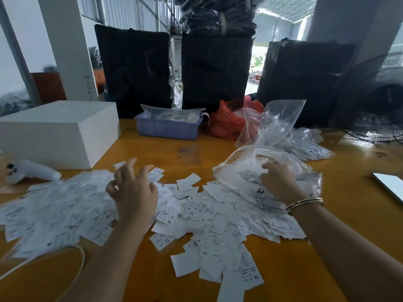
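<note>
A wide heap of small white printed size labels [196, 214] covers the middle of the orange table [327, 269]. My left hand [133, 188] hovers over the left part of the heap with fingers spread and loosely bent, holding nothing that I can see. My right hand [277, 182], with gold bangles at the wrist, rests on a clear printed plastic bag [250, 168] lying on the right part of the heap; its fingers curl into the bag's film.
A white foam box [58, 129] and a white tagging gun [32, 171] sit at left. Behind stand a lilac tray [168, 129], a red bag [226, 123], more clear bags [301, 142], black bundles [218, 68], and a fan [377, 105]. A phone [390, 186] lies at right.
</note>
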Motion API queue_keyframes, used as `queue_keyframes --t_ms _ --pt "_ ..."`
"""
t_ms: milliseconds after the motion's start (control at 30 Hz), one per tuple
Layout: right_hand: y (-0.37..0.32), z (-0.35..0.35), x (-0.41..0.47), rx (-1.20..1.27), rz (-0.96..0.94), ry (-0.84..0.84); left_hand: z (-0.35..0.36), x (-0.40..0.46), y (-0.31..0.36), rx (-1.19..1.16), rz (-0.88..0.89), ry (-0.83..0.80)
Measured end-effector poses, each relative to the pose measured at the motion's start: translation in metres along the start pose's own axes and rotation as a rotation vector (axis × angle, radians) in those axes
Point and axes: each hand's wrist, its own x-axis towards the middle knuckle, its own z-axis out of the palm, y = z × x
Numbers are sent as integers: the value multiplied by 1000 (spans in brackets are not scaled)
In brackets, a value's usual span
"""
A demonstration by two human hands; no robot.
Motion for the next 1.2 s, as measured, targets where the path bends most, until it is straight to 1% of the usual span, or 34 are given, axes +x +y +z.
queue_keyframes --t_ms 33,67,100,133,200,267,333,467,567,600,633,700,733,800,867,900,967,1033,1133,1200 --pt "4 2 3 -110 8 -111 0 -1 3 -37 81 22" --pt "6 5 3 -176 13 -178 -1 -1 7 -79 176 32" --pt "7 6 3 -202 10 -196 -3 -2 11 -136 277 20" --pt "7 8 3 -203 8 -174 -3 -4 15 -206 373 -24" --pt "5 8 1 -177 9 -79 -4 -10 22 -341 505 -187" --pt "3 8 -1 -137 5 4 -2 -18 28 -426 556 -352" --pt "4 7 -2 -65 2 72 2 -24 32 -486 574 -432" --pt "-1 3 -6 218 42 242 4 -26 34 -565 528 -474" --pt "-10 -2 -15 523 12 412 3 -27 35 -606 452 -465" --pt "-16 -4 -21 644 -9 431 2 -28 36 -636 408 -453" --pt "-24 -7 -28 772 -42 417 1 -28 37 -678 360 -444" --pt "-40 -7 -46 1005 -106 313 -1 -29 40 -782 274 -446" --pt "-48 -5 -55 1094 -122 238 -3 -28 41 -829 238 -459" --pt "-64 5 -73 1257 -120 35 -5 -26 43 -889 160 -498" --pt "-76 17 -85 1410 -95 -170 -6 -24 43 -954 86 -580" --pt "-80 22 -89 1459 -88 -240 -6 -24 43 -985 54 -628" --pt "-84 29 -91 1485 -86 -311 -7 -24 46 -1033 14 -706" --pt "-86 32 -92 1469 -86 -332 -6 -25 49 -1062 -17 -727" --pt "-86 34 -91 1414 -95 -316 -2 -25 49 -1064 -61 -663" --pt "-86 36 -91 1265 -131 -236 -2 -23 46 -1065 -127 -615"
